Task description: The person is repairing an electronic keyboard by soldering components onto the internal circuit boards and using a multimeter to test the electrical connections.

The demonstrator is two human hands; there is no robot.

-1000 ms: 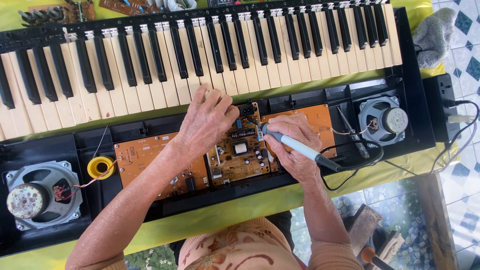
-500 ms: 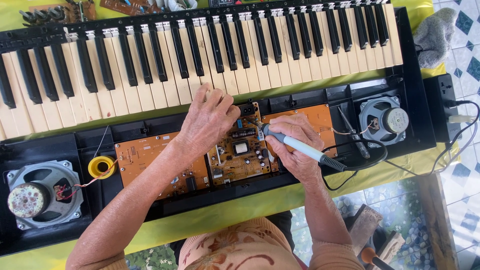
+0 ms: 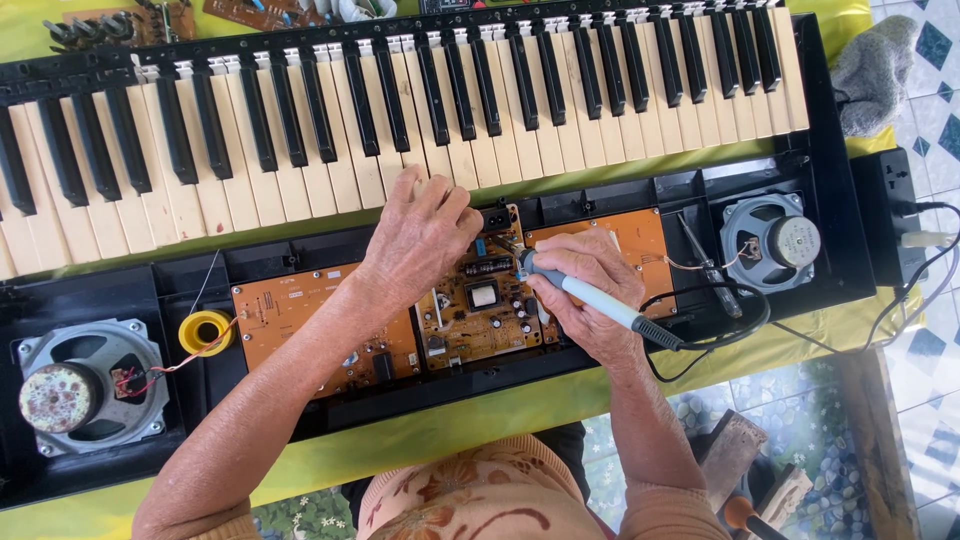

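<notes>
Centre of frame: opened electronic keyboard [image 3: 830, 150], black case lying left-right across the whole picture, key row in the upper half, electronics bay below it.

Right hand [image 3: 590, 290] is closed around a soldering iron [image 3: 600, 300] with a pale blue-grey handle and dark rear collar. The iron's long axis runs from lower right up to upper left, tip end pointing at the centre circuit board [image 3: 480, 310]. The tip itself is hidden behind the fingers, so contact with the board cannot be told. Its black cord [image 3: 720, 335] loops off to the right.

Left hand [image 3: 420, 240] sits just left of the right hand, fingers loosely curled, resting on the board's upper left edge at the lower rim of the keys. Whether it pinches solder wire cannot be told.

The board lies directly under and between both hands. The right hand is nearer the work spot. The board is orange-brown, roughly square, crowded with dark components and one pale square part in the middle. It is flanked by a longer orange board on the left [image 3: 300, 325] and another on the right [image 3: 645, 240].

A yellow solder spool [image 3: 205, 330] is at left, well apart from the hands. The large rusty speaker [image 3: 85, 385] is at lower left, the smaller speaker [image 3: 770, 240] at right.
</notes>
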